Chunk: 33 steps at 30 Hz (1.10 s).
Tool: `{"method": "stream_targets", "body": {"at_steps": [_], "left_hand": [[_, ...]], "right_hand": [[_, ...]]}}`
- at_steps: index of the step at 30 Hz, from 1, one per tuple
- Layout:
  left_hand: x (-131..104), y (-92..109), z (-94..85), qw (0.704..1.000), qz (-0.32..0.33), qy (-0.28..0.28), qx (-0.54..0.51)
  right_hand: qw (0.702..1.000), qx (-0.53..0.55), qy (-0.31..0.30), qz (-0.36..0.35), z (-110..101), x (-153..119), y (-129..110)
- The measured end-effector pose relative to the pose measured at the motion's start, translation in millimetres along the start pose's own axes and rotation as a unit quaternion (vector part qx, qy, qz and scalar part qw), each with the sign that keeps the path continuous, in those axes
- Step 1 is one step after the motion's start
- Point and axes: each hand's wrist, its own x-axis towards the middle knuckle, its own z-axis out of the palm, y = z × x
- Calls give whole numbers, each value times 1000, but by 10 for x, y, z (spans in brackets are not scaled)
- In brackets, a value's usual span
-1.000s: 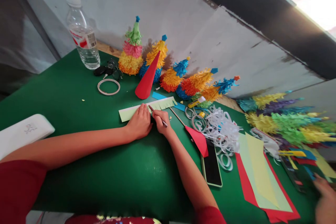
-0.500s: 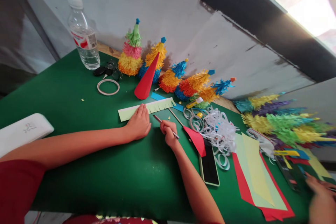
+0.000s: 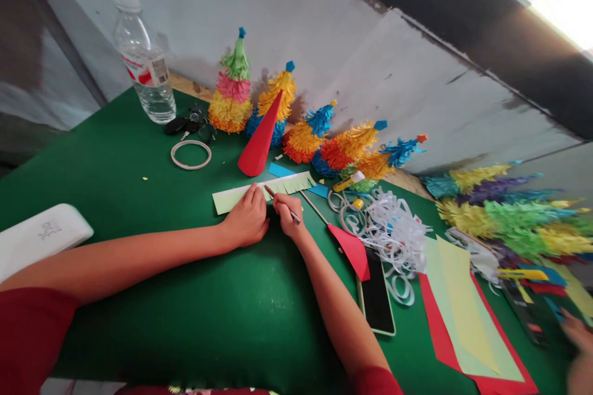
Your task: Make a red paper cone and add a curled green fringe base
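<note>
My left hand lies with its fingers stretched out flat on a light green paper strip, pressing it to the table. The strip has fringe cuts along the right part of its near edge and a pale band along its far edge. In my right hand a slim pen-shaped craft knife is pinched, its tip on the strip just right of my left fingers. A red paper cone stands behind the strip. A blue paper strip lies partly under the green one.
Several fringed paper trees line the wall. A water bottle, keys, a ring and a white device are leftward. Paper curls, a phone, paper sheets and another person's hand are rightward.
My right hand has moved left and slightly up, bringing the craft knife's tip onto the green strip beside my left fingers. My left hand stays on the strip. The view has shifted slightly.
</note>
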Motion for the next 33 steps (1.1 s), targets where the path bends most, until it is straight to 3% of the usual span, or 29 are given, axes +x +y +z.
{"method": "stream_targets", "body": {"at_steps": [7,12,20,23,28,33], "left_hand": [[-9,0,21,1000,-22,0,-6],[4,-2,5,999,12,-19,34],[-13,0,12,999,-5,-13,40],[-16,0,4,999,-8,-9,31],[-12,3,-22,999,-31,-12,20],[-12,20,-40,999,-30,-21,39]], "right_hand": [[1000,-15,-27,-3,-1,20,-20],[996,-58,-65,-25,-72,7,-92],[995,-63,-83,3,-207,-336,-168],[997,-22,-61,30,-192,-426,-94],[991,106,47,64,-54,-310,72],[998,50,42,25,52,-73,41]]}}
